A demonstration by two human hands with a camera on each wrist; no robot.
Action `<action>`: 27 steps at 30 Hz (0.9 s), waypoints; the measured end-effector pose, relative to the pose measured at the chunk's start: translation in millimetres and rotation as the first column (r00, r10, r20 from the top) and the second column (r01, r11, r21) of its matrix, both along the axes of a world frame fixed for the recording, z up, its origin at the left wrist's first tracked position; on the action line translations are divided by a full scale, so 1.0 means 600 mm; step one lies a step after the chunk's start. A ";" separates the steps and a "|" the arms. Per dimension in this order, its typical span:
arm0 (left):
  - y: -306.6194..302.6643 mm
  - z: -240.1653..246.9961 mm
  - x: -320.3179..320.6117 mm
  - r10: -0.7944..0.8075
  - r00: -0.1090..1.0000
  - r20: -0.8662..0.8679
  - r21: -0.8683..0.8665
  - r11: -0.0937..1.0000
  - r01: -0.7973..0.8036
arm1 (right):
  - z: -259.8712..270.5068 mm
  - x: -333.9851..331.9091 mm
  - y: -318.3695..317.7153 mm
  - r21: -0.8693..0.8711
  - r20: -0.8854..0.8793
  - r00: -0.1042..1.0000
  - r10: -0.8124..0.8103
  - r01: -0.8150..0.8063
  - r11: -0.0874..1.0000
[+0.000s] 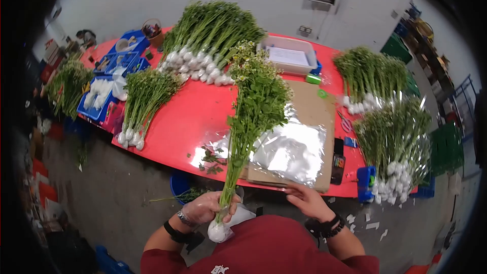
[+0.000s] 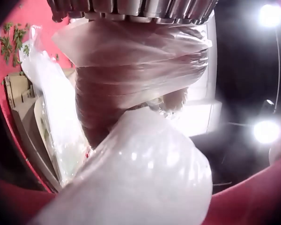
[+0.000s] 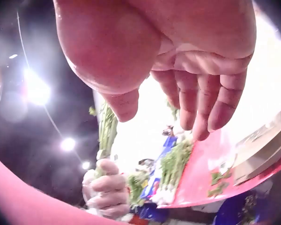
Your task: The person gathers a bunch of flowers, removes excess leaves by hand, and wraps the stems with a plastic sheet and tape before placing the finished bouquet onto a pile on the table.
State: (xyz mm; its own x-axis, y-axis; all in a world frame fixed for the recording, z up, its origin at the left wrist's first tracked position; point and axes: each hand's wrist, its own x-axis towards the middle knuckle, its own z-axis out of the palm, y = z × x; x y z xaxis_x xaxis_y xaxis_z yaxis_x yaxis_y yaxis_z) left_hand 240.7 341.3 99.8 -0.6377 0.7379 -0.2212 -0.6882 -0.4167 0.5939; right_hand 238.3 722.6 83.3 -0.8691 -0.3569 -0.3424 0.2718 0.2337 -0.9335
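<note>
My left hand (image 1: 205, 207), in a clear plastic glove, grips a tall bunch of leafy green stems with small white flowers (image 1: 257, 96) low down. Below that fist sits the bunch's rounded, white-wrapped base (image 1: 218, 232), which fills the lower part of the left wrist view as a glossy white bulge (image 2: 154, 168). The flowering top leans over the table, away from my body. My right hand (image 1: 308, 200) holds nothing, its fingers extended at the table's front edge beside a stack of shiny clear plastic sleeves (image 1: 294, 147). In the right wrist view its palm (image 3: 206, 33) shows.
Cardboard (image 1: 304, 96) lies under the sleeves on the red table (image 1: 187, 116). Several white-based bunches (image 1: 213, 30) stand at the back, with more left and right. Scissors (image 1: 346, 122), a phone (image 1: 338, 167), loose leaves (image 1: 212, 160) and a paper-filled bin (image 1: 289, 45) are around. A blue bucket (image 1: 178, 185) stands below.
</note>
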 end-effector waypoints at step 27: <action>0.395 0.220 0.202 -0.391 -0.280 -0.877 -0.134 0.757 -0.639 | 0.118 0.333 0.018 -0.382 -0.291 0.821 -0.491 0.371 0.847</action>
State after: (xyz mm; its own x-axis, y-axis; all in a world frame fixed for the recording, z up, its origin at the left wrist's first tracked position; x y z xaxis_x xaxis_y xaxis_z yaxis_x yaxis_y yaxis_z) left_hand 362.2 578.3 231.9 -0.4517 0.6928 0.5621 0.8843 0.2641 0.3851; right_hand 438.2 733.5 153.9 -0.9946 0.0539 0.0885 -0.0948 -0.1278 -0.9873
